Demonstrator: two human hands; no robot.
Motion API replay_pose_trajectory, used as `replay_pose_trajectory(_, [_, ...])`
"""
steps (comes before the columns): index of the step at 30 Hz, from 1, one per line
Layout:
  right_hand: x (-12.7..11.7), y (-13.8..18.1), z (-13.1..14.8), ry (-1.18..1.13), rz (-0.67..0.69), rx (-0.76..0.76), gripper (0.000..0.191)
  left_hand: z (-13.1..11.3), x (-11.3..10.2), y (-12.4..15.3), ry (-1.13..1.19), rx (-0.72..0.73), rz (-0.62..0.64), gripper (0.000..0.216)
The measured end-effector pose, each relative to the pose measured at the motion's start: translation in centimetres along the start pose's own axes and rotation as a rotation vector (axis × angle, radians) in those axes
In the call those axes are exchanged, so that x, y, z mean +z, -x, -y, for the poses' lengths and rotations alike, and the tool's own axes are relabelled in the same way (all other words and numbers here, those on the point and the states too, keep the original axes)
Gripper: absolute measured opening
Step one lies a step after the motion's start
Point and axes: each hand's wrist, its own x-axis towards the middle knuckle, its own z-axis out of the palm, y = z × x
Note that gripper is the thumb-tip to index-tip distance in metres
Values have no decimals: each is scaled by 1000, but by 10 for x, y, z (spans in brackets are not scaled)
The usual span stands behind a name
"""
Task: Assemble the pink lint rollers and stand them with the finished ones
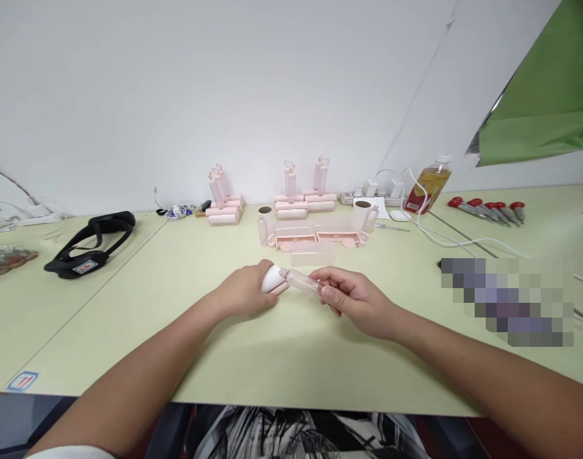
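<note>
My left hand (pixel 247 288) is wrapped around a lint roller (pixel 273 279) with a white rounded roll and a pale pink part beneath it. In my right hand (pixel 358 296), fingers and thumb pinch the far end of a clear, pinkish tube-shaped handle (pixel 303 282). The handle's other end meets the white roll; I cannot tell whether they are joined. Just beyond my hands lies a translucent cover (pixel 313 254). Behind it sit open pink cases (pixel 296 241), and white paper rolls with brown cores, one (pixel 361 213) at their right end.
Along the wall stand several pink cases (pixel 291 209) with upright handles. A black headset strap (pixel 90 245) lies at left. To the right are a drink bottle (pixel 428 183), white cables (pixel 444 241), red-capped markers (pixel 487 209) and a pixelated object (pixel 506 303).
</note>
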Motion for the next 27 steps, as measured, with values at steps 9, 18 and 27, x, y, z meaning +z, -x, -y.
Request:
replay_pose_trajectory(9, [-3,1,3,123,-92,-81,31,-5,-14,-7,1074,-19,186,34])
replay_pose_trajectory(18, [0,1,6,368,-89,-112,28,-5,-6,-7,1143,35,153,40])
replay_pose_trajectory(27, [0,0,6,569,-60,-104,29,-8,-4,-7,1022,17,67,52])
